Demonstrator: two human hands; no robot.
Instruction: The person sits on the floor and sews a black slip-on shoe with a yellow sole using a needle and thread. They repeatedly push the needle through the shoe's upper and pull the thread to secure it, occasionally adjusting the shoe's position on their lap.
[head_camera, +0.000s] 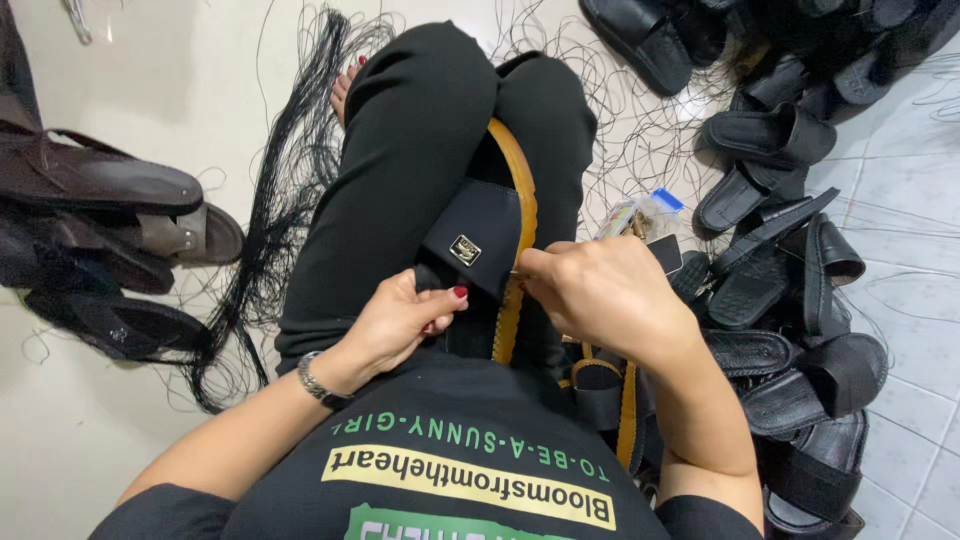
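1. Two bare hands work on one black sandal (480, 235) with a tan sole edge, lying across the lap of a person seated on the floor (150, 80).
2. The left hand (405, 320) is curled closed around the near end of the sandal's wide strap, thumb on top, holding it steady.
3. The right hand (595, 290) is closed in a pinch right at the tan edge; what it pinches is too small to tell.
4. Loose black thread (300, 160) trails over the left leg and floor; it looks likely to snag or tangle if pulled quickly.
5. The sandal rests only on the legs, so a slack left grip could let it slide off.
6. A pile of black sandals (790, 300) crowds the right elbow and could be knocked over.
7. Brown sandals (100, 230) lie to the left, well apart.
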